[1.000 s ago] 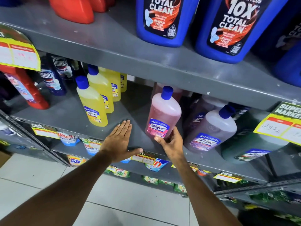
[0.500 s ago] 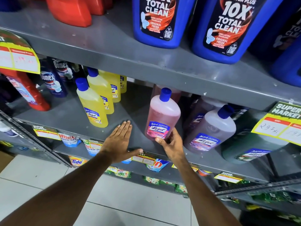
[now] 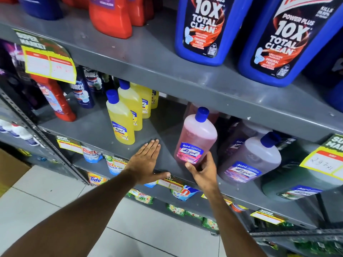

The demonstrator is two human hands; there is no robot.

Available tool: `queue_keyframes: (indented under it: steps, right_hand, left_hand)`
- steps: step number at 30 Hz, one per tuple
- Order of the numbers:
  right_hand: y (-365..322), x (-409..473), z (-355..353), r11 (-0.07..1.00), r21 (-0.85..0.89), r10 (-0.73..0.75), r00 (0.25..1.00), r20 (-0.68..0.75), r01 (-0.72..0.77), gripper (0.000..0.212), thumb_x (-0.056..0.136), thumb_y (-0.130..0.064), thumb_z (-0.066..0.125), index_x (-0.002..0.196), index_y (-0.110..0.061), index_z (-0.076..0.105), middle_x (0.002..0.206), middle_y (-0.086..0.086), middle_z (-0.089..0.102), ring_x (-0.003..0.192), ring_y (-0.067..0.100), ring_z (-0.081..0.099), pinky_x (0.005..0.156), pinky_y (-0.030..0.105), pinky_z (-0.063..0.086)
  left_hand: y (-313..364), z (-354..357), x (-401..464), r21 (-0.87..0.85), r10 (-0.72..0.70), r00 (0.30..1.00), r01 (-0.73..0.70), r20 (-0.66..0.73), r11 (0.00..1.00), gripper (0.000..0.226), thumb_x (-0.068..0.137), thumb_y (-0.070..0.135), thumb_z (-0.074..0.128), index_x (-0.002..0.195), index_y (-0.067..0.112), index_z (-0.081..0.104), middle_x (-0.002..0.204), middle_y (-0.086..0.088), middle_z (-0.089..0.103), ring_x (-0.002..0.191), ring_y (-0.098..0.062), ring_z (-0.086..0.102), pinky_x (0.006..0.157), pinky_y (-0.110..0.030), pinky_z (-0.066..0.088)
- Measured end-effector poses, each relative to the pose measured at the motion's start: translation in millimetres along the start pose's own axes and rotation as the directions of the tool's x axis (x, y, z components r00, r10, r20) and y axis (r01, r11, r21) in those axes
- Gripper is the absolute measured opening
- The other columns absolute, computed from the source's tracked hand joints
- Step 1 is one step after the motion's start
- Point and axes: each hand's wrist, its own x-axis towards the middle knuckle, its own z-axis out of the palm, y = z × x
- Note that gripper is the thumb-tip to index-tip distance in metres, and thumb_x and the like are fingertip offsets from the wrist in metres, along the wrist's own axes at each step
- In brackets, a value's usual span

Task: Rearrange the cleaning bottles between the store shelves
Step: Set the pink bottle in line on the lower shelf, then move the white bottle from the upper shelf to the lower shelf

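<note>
the right hand [image 3: 203, 171] grips the base of the pink bottle [image 3: 195, 138], thumb across the label's lower edge, fingers wrapped behind it. the bottle stands slightly tilted on the grey middle shelf [image 3: 96, 127], near the front edge. left of the pink bottle, the left hand [image 3: 146, 162] lies flat on that shelf, fingers straight and together, thumb spread, holding nothing. further left of the pink bottle stands a row of yellow bottles [image 3: 121, 119]. just right of it leans a pale purple bottle [image 3: 254, 160]. above it, big blue bottles [image 3: 202, 28] on the upper shelf.
</note>
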Motion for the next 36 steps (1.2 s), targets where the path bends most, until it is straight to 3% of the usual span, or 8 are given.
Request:
queue_keyframes:
  steps: [5, 10, 15, 19, 24, 27, 33, 36]
  right_hand:
    - [-26.6, -23.3, -1.9, 0.995, 0.05, -0.079, 0.989, -0.121, 0.086, 0.1, 0.077, -0.024, 0.095, 0.159, -0.03, 0.037, 0.158, -0.007, 0.055, 0.144, 0.012, 0.056, 0.112, 0.038, 0.054]
    - [-73.9, -53.5, -5.0, 0.932, -0.172, -0.353, 0.905, -0.237, 0.318, 0.091, 0.089, -0.024, 0.081, 0.165, -0.024, 0.031, 0.172, 0.0, 0.034, 0.158, 0.022, 0.035, 0.127, 0.053, 0.035]
    - [-145.1, -88.0, 6.3, 0.729, -0.249, -0.665, 0.746, -0.036, 0.638, 0.075, 0.094, -0.033, 0.068, 0.161, -0.034, 0.036, 0.166, -0.007, 0.04, 0.155, 0.02, 0.041, 0.125, 0.032, 0.034]
    - [-205.4, -102.1, 33.9, 0.657, -0.176, -0.724, 0.678, 0.126, 0.734, 0.058, 0.095, -0.037, 0.067, 0.15, -0.029, 0.052, 0.158, -0.026, 0.045, 0.146, 0.005, 0.047, 0.121, 0.024, 0.035]
    - [-281.4, -105.6, 75.5, 0.603, -0.085, -0.759, 0.603, 0.246, 0.793, 0.05, 0.094, -0.032, 0.067, 0.14, -0.015, 0.063, 0.145, -0.007, 0.063, 0.135, 0.015, 0.06, 0.114, 0.042, 0.048]
    - [-323.6, -106.3, 105.0, 0.562, -0.051, -0.783, 0.551, 0.289, 0.825, 0.048, 0.095, -0.031, 0.066, 0.141, -0.016, 0.062, 0.144, -0.012, 0.061, 0.133, 0.012, 0.061, 0.114, 0.035, 0.047]
    - [-380.8, -86.4, 179.1, 0.611, -0.124, -0.741, 0.62, 0.259, 0.782, 0.063, 0.096, -0.03, 0.065, 0.155, -0.019, 0.046, 0.155, -0.002, 0.052, 0.142, 0.004, 0.043, 0.113, 0.0, 0.019]
    - [-401.4, -64.2, 220.6, 0.736, -0.182, -0.624, 0.758, 0.188, 0.652, 0.075, 0.096, -0.029, 0.07, 0.16, -0.013, 0.035, 0.165, 0.007, 0.041, 0.15, 0.024, 0.04, 0.117, 0.023, 0.03]
  left_hand:
    - [0.9, -21.5, -10.1, 0.061, 0.053, 0.998, -0.054, 0.026, 0.997, 0.122, 0.089, 0.094, 0.019, 0.165, 0.003, -0.007, 0.175, -0.016, -0.012, 0.164, -0.03, -0.007, 0.125, -0.036, -0.017]
    - [20.2, -71.2, -46.4, 0.049, 0.073, 0.991, -0.068, -0.11, 0.997, 0.117, 0.093, 0.091, 0.023, 0.167, 0.004, 0.001, 0.176, -0.013, -0.008, 0.164, -0.025, -0.007, 0.134, -0.044, 0.006]
    - [39.7, -145.8, -104.3, -0.001, 0.075, 0.98, -0.077, -0.185, 0.997, 0.112, 0.095, 0.086, 0.035, 0.167, 0.005, 0.008, 0.177, -0.01, -0.004, 0.164, -0.019, -0.011, 0.132, -0.039, 0.002]
    - [35.8, -202.6, -147.6, 0.035, 0.005, 0.972, 0.003, -0.234, 0.999, 0.108, 0.097, 0.082, 0.038, 0.168, 0.008, 0.003, 0.177, -0.01, -0.007, 0.164, -0.019, -0.012, 0.133, -0.042, 0.002]
    - [9.8, -265.8, -190.5, 0.116, -0.076, 0.912, 0.134, -0.402, 0.984, 0.107, 0.099, 0.081, 0.035, 0.167, 0.003, 0.008, 0.176, -0.011, -0.002, 0.164, -0.019, -0.007, 0.133, -0.038, 0.002]
    - [-13.1, -295.6, -212.0, 0.126, -0.12, 0.873, 0.202, -0.473, 0.971, 0.108, 0.099, 0.081, 0.038, 0.167, 0.004, 0.005, 0.177, -0.011, -0.001, 0.164, -0.018, -0.007, 0.133, -0.039, 0.005]
    - [-85.9, -350.6, -227.8, 0.079, -0.23, 0.82, 0.316, -0.525, 0.946, 0.111, 0.095, 0.08, 0.036, 0.166, -0.001, 0.009, 0.176, -0.017, 0.001, 0.165, -0.026, -0.002, 0.134, -0.046, 0.008]
    - [-133.1, -371.3, -220.2, 0.063, -0.307, 0.83, 0.377, -0.465, 0.924, 0.122, 0.087, 0.089, 0.02, 0.165, -0.002, 0.0, 0.175, -0.02, -0.009, 0.164, -0.029, -0.009, 0.134, -0.043, -0.001]
